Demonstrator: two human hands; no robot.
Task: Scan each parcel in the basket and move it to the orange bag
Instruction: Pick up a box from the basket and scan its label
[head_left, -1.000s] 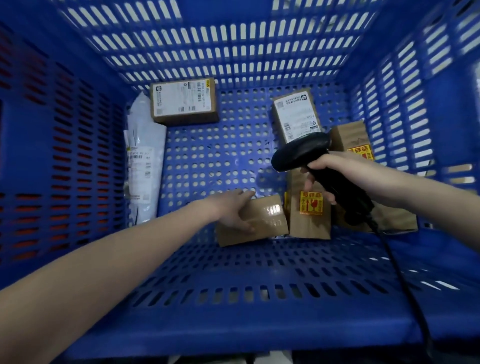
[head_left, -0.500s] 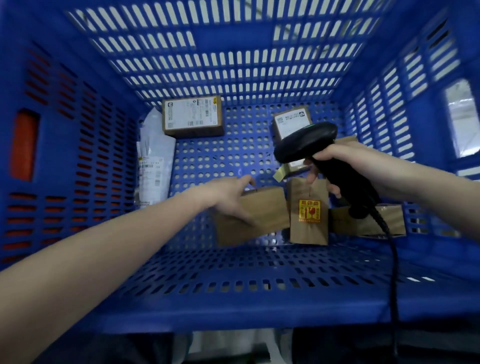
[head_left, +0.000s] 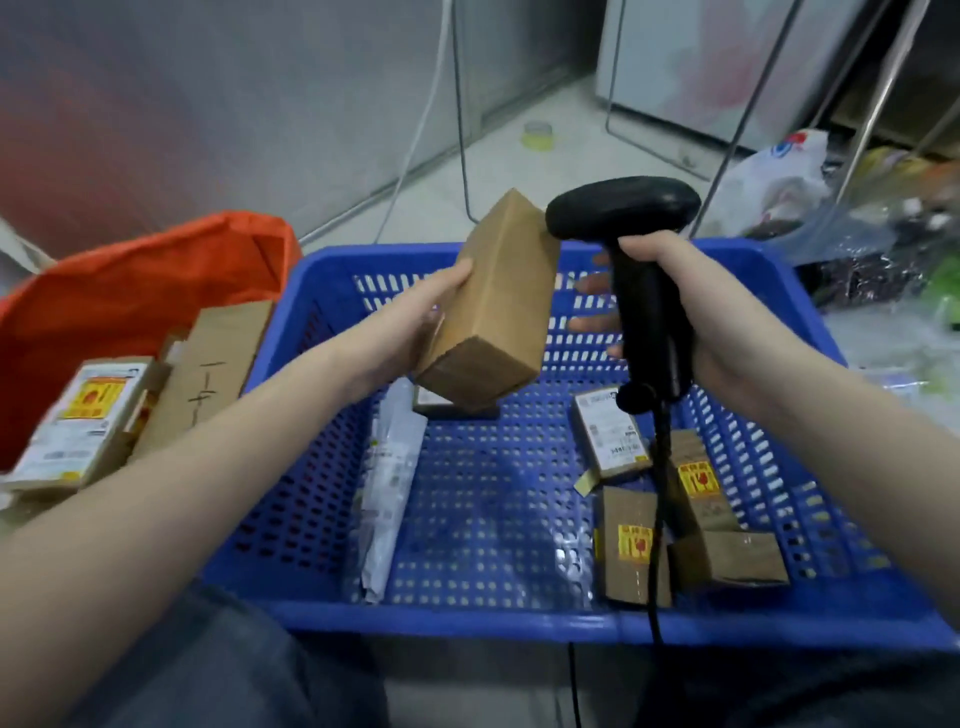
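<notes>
Fingers of the left hand (head_left: 410, 332) are clamping the box (head_left: 493, 306) mid-frame above the basket (head_left: 810, 322), long axis tilting up-right; right hand (head_left: 691, 306) is gripping the scanner (head_left: 623, 213), its head just beside the box's upper end. Bag (head_left: 130, 280) is waiting upper left, nearer the left hand.

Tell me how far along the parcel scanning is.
Done: at least two parcels already lie in the orange bag. In hand: the left hand holds a brown box up beside the scanner gripped by the right hand. Left: about six parcels in the blue basket.
</notes>
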